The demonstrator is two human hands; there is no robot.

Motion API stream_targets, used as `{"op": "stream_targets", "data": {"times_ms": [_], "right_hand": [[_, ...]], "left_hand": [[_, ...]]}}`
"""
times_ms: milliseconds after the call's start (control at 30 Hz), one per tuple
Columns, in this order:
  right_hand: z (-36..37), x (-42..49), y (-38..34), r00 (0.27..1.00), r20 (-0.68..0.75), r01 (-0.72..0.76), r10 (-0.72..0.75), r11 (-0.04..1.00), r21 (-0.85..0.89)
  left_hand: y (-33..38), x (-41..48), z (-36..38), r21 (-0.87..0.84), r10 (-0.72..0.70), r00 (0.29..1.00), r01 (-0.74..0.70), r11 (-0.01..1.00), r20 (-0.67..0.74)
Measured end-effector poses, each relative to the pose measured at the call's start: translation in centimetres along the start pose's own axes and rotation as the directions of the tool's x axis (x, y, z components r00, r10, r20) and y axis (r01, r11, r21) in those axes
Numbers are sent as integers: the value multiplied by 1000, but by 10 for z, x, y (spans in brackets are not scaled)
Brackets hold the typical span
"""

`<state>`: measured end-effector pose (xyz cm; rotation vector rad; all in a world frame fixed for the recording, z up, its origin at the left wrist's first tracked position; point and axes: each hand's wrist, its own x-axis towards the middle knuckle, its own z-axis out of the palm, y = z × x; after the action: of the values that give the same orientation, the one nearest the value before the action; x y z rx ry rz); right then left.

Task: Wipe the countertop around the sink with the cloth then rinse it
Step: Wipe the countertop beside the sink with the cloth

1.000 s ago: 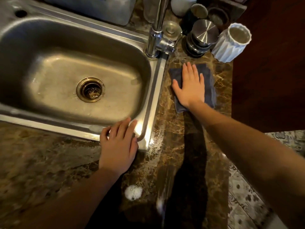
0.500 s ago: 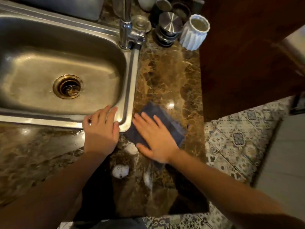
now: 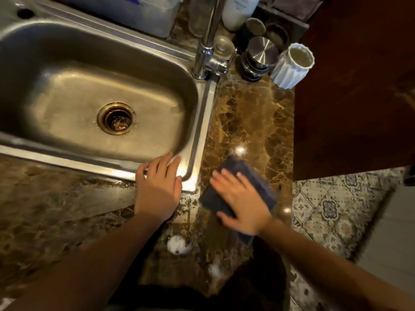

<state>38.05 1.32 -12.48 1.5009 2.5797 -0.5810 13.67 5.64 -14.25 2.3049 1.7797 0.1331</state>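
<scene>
A dark blue-grey cloth (image 3: pixel 258 176) lies flat on the brown marble countertop (image 3: pixel 253 117), just right of the steel sink's (image 3: pixel 199 133) front right corner. My right hand (image 3: pixel 241 199) presses flat on the cloth with fingers spread, covering its near half. My left hand (image 3: pixel 158 187) rests palm down on the sink's front rim at that corner, holding nothing. The chrome tap (image 3: pixel 206 50) stands at the sink's back right corner; no water runs.
Foam blobs (image 3: pixel 178 244) sit on the wet counter near its front edge. A white ribbed cup (image 3: pixel 292 66), steel-lidded jars (image 3: pixel 260 52) and a white bottle (image 3: pixel 240 10) crowd the back. A dark wooden panel (image 3: pixel 352 90) borders the counter's right edge; patterned floor tiles (image 3: pixel 330 209) lie below.
My right hand slid the cloth from the back of the counter beside the jars to the front by the sink's corner. My left hand stayed on the rim.
</scene>
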Motion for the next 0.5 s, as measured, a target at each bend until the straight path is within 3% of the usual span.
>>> {"op": "stream_targets", "data": {"times_ms": [300,500], "right_hand": [[-67,141,120,954,-186,-241,233,970,-19],[-64,153,120,926,-227,-321,301,946,-54]], "left_hand": [[0,1,-2,-37,-4,1000,4,999,12],[1,0,-3,-33,-1,1000,1,999,10]]}}
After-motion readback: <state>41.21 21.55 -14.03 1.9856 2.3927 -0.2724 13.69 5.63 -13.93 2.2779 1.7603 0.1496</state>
